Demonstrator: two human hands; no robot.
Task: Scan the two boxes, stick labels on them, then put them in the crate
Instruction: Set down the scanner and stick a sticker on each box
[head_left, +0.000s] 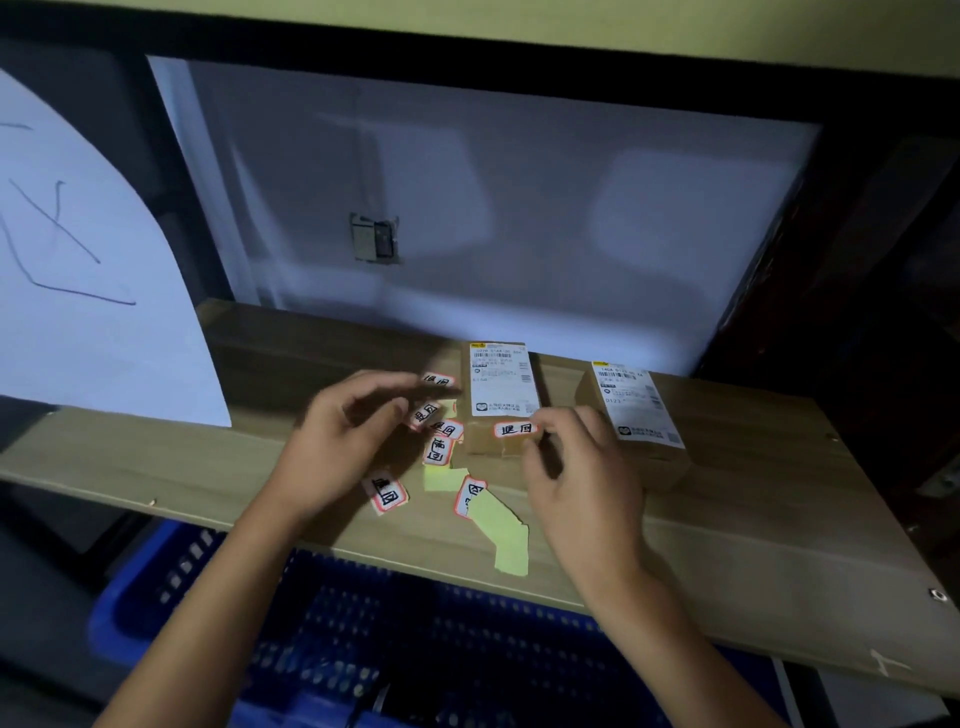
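Wooden counter (727, 525) is carrying everything I'm watching. Blue crate (363, 639) is sitting below its near edge, under both forearms. Two cardboard boxes are lying flat, shipping slips up: left box (501, 395) by the sticker pile, right box (641, 421) just beside it. Left hand (337, 441) is hovering loosely curled, fingers released, gripping nothing, next to loose labels (436, 431) and yellow backing scraps (501, 530). Right hand (576, 467) is pinching one red-edged label (514, 429) at the left box's near end.

Dim room, wooden shelf (727, 545), pale back panel (519, 208), dark frame (857, 260)
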